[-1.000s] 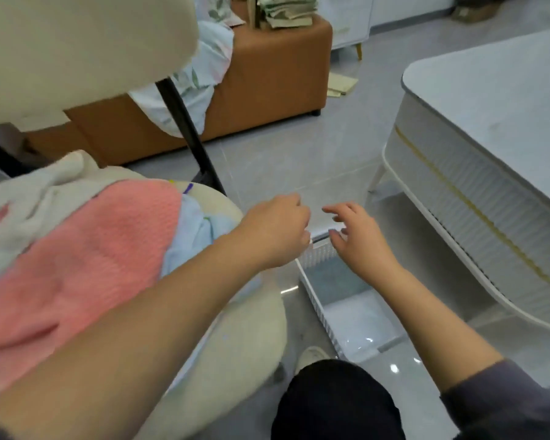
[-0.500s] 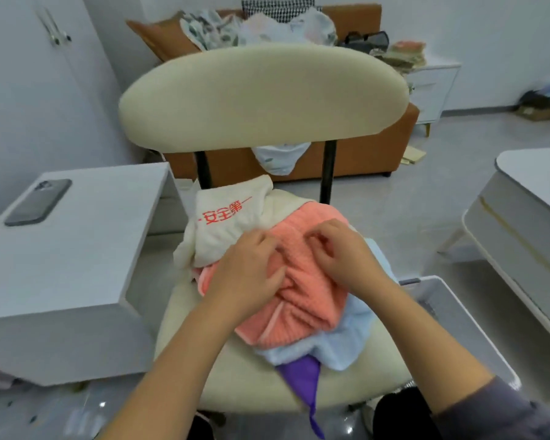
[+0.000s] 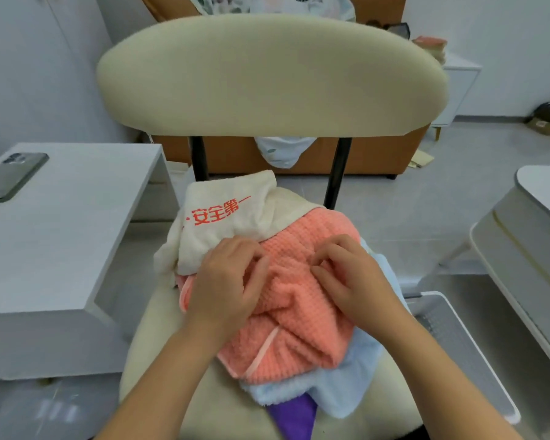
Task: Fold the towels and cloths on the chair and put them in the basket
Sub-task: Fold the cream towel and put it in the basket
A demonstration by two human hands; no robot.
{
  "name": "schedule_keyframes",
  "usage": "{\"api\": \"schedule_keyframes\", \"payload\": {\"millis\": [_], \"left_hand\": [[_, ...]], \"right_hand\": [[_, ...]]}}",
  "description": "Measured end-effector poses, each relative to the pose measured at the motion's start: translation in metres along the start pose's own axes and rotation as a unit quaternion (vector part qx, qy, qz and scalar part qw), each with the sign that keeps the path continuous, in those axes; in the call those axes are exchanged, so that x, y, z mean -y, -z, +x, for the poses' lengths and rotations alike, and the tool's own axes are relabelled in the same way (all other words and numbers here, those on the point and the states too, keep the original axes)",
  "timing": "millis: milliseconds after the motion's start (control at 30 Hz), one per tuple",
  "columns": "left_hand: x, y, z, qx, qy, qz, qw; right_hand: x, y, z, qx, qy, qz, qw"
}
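Note:
A cream chair (image 3: 267, 74) stands before me with a heap of cloths on its seat. On top lies a crumpled salmon-pink towel (image 3: 296, 312). My left hand (image 3: 226, 281) and my right hand (image 3: 350, 281) both rest on it with fingers curled, pinching its fabric. A cream towel with red lettering (image 3: 223, 217) lies behind it at the back left. A light blue cloth (image 3: 346, 376) and a purple cloth (image 3: 296, 414) stick out from under the heap at the front. A white basket (image 3: 477, 360) sits on the floor to the chair's right.
A white side table (image 3: 61, 233) with a dark phone (image 3: 10, 179) stands at the left. A white low table (image 3: 527, 249) is at the right. An orange sofa (image 3: 378, 157) with piled laundry stands behind the chair.
A second ago my hands hovered over the basket; my view and hands swung left to the chair. Since half a second ago both hands have stayed on the pink towel, gathering it slightly.

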State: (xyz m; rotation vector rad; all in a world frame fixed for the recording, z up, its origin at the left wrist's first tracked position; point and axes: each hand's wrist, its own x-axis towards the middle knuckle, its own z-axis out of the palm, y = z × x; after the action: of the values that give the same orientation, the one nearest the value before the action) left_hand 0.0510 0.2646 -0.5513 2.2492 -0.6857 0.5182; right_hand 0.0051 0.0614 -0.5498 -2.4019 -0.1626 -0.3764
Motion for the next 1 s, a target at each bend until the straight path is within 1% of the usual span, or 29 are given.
{"api": "schedule_keyframes", "payload": {"millis": [67,100,167,200,233,267,333,367,400,433,500,567,633,700,767,833,867,933,1000], "left_hand": [[0.007,0.002,0.005,-0.057,0.024,0.033,0.998],[0.012,0.002,0.008,-0.067,0.053,0.058,0.995],[0.024,-0.002,0.010,-0.051,0.122,0.069,0.989],[0.027,-0.005,0.009,-0.054,0.140,0.058,0.987],[0.027,-0.005,0.008,-0.073,0.144,0.039,0.986],[0.026,-0.004,0.007,-0.109,0.137,0.010,0.985],[0.017,0.002,0.006,-0.185,0.087,-0.053,0.977],[0.012,0.006,0.005,-0.205,0.051,-0.073,0.975],[0.008,0.009,0.003,-0.204,0.018,-0.085,0.975],[0.006,0.011,0.000,-0.186,-0.004,-0.096,0.978],[0.004,0.010,-0.004,-0.123,-0.004,-0.118,0.985],[0.003,0.007,-0.006,-0.070,-0.003,-0.121,0.990],[0.000,0.006,-0.005,-0.063,-0.010,-0.132,0.989],[-0.005,0.011,-0.005,-0.060,-0.020,-0.145,0.987],[-0.008,0.015,-0.004,-0.050,-0.029,-0.101,0.993],[-0.010,0.019,-0.004,-0.051,-0.022,-0.014,0.998],[-0.010,0.020,-0.003,-0.061,-0.022,0.017,0.998],[-0.012,0.029,0.001,-0.077,-0.027,0.047,0.996],[-0.016,0.047,0.011,-0.065,-0.035,0.083,0.994]], "right_hand": [[0.001,-0.001,0.002,-0.012,-0.013,0.007,1.000],[0.002,-0.001,0.003,-0.013,-0.020,0.008,1.000],[0.004,-0.004,0.004,-0.013,-0.029,0.009,0.999],[0.005,-0.006,0.004,-0.018,-0.030,0.009,0.999],[0.006,-0.007,0.004,-0.025,-0.031,0.010,0.999],[0.007,-0.007,0.004,-0.034,-0.033,0.012,0.999],[0.007,-0.008,0.005,-0.053,-0.041,0.022,0.998],[0.006,-0.008,0.005,-0.063,-0.043,0.027,0.997],[0.006,-0.008,0.006,-0.074,-0.038,0.021,0.996],[0.007,-0.009,0.007,-0.086,-0.026,0.000,0.996],[0.010,-0.012,0.008,-0.104,0.015,-0.065,0.992],[0.012,-0.016,0.010,-0.101,0.064,-0.100,0.988],[0.013,-0.020,0.010,-0.097,0.118,-0.090,0.984],[0.015,-0.020,0.012,-0.108,0.152,-0.046,0.981],[0.022,-0.015,0.015,-0.126,0.140,0.023,0.982],[0.033,-0.006,0.018,-0.121,0.092,0.105,0.983],[0.039,-0.002,0.018,-0.115,0.071,0.126,0.983],[0.052,0.007,0.018,-0.118,0.056,0.127,0.983],[0.068,0.021,0.020,-0.128,0.060,0.119,0.983]]}}
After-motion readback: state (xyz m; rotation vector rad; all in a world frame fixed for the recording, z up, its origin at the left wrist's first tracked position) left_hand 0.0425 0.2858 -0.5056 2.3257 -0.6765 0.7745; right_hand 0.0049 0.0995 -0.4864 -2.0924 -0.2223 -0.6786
